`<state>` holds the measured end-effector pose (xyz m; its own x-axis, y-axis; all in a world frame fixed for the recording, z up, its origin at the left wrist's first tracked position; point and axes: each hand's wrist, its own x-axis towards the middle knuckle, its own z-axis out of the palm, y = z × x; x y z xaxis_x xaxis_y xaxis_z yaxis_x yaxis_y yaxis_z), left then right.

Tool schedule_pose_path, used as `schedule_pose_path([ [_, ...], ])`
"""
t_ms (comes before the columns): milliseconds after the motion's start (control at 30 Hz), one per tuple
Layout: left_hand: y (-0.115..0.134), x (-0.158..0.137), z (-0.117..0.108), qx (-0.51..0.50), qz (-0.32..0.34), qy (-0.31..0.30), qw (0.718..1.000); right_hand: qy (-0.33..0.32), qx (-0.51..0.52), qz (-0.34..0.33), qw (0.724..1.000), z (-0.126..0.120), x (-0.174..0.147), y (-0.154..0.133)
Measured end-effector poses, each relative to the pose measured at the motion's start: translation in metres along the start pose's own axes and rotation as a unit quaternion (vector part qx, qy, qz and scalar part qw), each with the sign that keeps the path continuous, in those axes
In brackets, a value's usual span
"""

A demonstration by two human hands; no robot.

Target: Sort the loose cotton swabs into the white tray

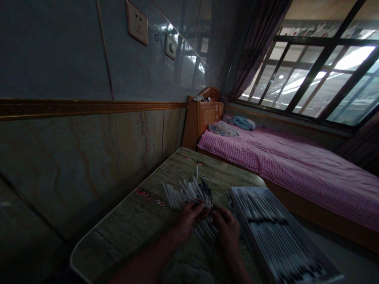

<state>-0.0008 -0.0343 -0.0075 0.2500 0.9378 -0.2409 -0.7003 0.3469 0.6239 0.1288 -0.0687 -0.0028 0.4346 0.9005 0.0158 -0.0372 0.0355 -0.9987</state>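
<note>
My left hand (192, 217) is closed in a pinch around a slim white pen barrel (197, 202) above the table. My right hand (226, 227) meets it at the barrel's dark right end, fingers pinched together there; what exactly they grip is too dim to separate. Just beyond both hands lies a pile of white pen barrels (176, 196), with a cluster of dark slim parts (206, 190) at its right side. More white barrels (207, 229) lie beneath the hands. One lone white barrel (197, 172) is set apart farther back.
An open tray (308, 232) at the right holds rows of white pens with dark ends. The table (118, 236) has a pale rounded edge and stands beside a tiled wall (118, 146). Behind it is a bed (284, 157) with a pink checked sheet, near a window.
</note>
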Motion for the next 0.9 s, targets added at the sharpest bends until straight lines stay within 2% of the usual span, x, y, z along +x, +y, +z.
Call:
schedule_pose_path([
  [433, -0.002, 0.0, 0.0, 0.016, 0.015, 0.009, 1.0, -0.021, -0.036, -0.03, 0.999, 0.0, -0.001, 0.002],
  [633, -0.002, -0.001, 0.0, 0.008, 0.011, 0.005, 1.0, -0.015, 0.005, -0.029, 0.999, -0.001, 0.001, 0.006],
  [733, -0.003, 0.0, -0.001, 0.007, 0.008, 0.008, 1.0, -0.017, -0.031, -0.024, 0.999, -0.003, 0.002, 0.001],
  [900, -0.003, 0.001, -0.001, 0.009, 0.015, 0.023, 1.0, -0.057, -0.081, -0.078, 0.992, -0.008, 0.0, -0.009],
])
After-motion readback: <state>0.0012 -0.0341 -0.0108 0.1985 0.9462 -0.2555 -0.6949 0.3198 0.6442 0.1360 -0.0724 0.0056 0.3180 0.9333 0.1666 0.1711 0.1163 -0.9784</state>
